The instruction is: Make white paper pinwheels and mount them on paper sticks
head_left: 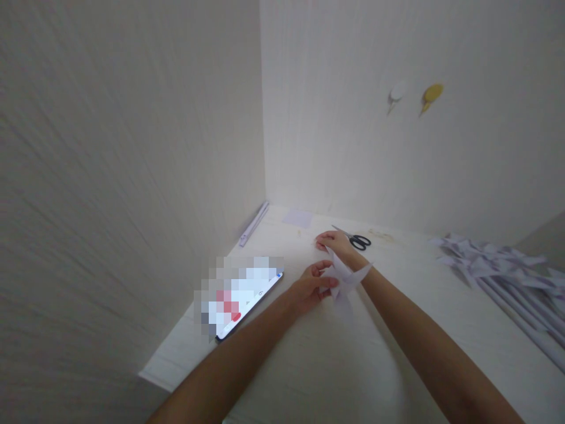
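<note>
A pale lilac paper pinwheel (346, 280) with pointed, folded blades is pinched between the thumb and fingers of my left hand (311, 288). The pinwheel is held up just above the white tabletop. Beyond it, my right hand (334, 240) is low at the tabletop with its fingertips drawn together; whatever they grip is too small to make out. Black-handled scissors (359, 241) lie right behind my right wrist, partly covered by it. To the left of my left forearm rests a tablet-like device (253, 303) with a lit screen, mostly pixelated.
Several paper pinwheels (481, 259) on rolled sticks (516, 315) are heaped at the right. A lilac paper square (297, 218) lies near the back wall. Lilac paper sticks (254, 224) sit along the left wall. White (398, 92) and yellow (432, 94) hooks hang on the back wall.
</note>
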`<state>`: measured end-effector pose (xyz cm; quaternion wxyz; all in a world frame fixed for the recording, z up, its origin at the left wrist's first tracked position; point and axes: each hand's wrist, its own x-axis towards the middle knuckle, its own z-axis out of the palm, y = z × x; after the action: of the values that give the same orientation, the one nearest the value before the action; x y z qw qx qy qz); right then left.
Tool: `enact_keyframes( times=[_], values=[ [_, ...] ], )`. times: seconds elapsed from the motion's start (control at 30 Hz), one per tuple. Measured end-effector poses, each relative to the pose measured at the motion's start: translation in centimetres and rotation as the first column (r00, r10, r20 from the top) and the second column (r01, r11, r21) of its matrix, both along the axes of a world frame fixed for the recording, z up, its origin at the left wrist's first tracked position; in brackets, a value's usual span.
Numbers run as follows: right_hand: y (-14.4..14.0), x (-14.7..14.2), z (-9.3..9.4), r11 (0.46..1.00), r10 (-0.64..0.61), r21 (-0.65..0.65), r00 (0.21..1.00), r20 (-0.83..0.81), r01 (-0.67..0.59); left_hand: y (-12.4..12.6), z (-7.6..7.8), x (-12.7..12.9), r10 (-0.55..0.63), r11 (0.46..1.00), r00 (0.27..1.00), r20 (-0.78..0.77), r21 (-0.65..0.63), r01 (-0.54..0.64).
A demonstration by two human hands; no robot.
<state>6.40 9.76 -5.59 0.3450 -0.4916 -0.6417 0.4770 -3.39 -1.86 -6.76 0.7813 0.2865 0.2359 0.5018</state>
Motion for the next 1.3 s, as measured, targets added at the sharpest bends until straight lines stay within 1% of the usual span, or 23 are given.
enact_keyframes(
  times=[0.13,0.27,0.5,0.57,0.67,0.77,0.87,0.97,1.07,1.1,1.17,1.23,1.3],
  values=[
    [-1.2,1.0,-0.2,1.0,-0.001,-0.003,0.997,-0.078,0.001,0.0,0.1,0.1,0.002,1.0,1.0,-0.031,0.007,-0.002],
    [-3.0,3.2,-0.3,0.999,0.015,-0.028,0.995,-0.094,-0.017,0.1,0.1,0.2,0.009,1.0,0.999,-0.049,0.006,-0.009],
    [-8.0,7.0,1.1,0.999,0.021,-0.032,0.995,-0.096,-0.024,0.1,0.0,0.3,0.053,0.999,0.997,-0.059,0.005,-0.053],
    [-9.1,7.6,1.2,0.998,0.007,-0.066,0.993,-0.121,-0.015,0.1,0.0,0.3,0.081,0.997,0.994,-0.068,-0.003,-0.081],
    [-10.3,8.5,1.0,0.994,-0.066,-0.097,0.989,-0.129,0.054,0.2,0.2,0.4,0.144,0.989,0.985,-0.095,-0.006,-0.145],
    [-11.4,9.4,0.6,0.994,-0.093,-0.066,0.992,-0.083,0.088,0.3,0.4,0.5,0.253,0.967,0.957,-0.141,0.012,-0.254],
    [-12.7,10.0,0.6,0.996,-0.08,0.046,0.997,-0.007,0.081,0.2,0.8,0.6,0.362,0.932,0.899,-0.245,0.101,-0.348],
    [-13.9,10.1,1.0,0.969,-0.106,0.235,0.987,0.121,0.076,0.0,1.3,0.9,0.455,0.89,0.828,-0.328,0.201,-0.41],
    [-14.8,9.6,1.4,0.902,-0.144,0.428,0.969,0.2,0.046,-0.4,1.4,1.4,0.502,0.865,0.773,-0.389,0.251,-0.435],
    [-15.0,9.2,1.5,0.881,-0.161,0.471,0.962,0.22,0.04,-0.6,1.3,1.7,0.509,0.861,0.758,-0.408,0.26,-0.438],
    [-15.1,8.5,1.4,0.836,-0.164,0.549,0.95,0.267,-0.01,-0.9,1.2,2.1,0.514,0.858,0.737,-0.439,0.272,-0.436],
    [-15.1,7.9,1.0,0.782,-0.175,0.621,0.94,0.293,-0.048,-1.2,1.1,2.5,0.512,0.859,0.724,-0.462,0.278,-0.43],
    [-14.9,7.4,0.5,0.737,-0.199,0.673,0.934,0.297,-0.056,-1.4,1.0,2.6,0.509,0.86,0.713,-0.482,0.287,-0.421]
  ],
)
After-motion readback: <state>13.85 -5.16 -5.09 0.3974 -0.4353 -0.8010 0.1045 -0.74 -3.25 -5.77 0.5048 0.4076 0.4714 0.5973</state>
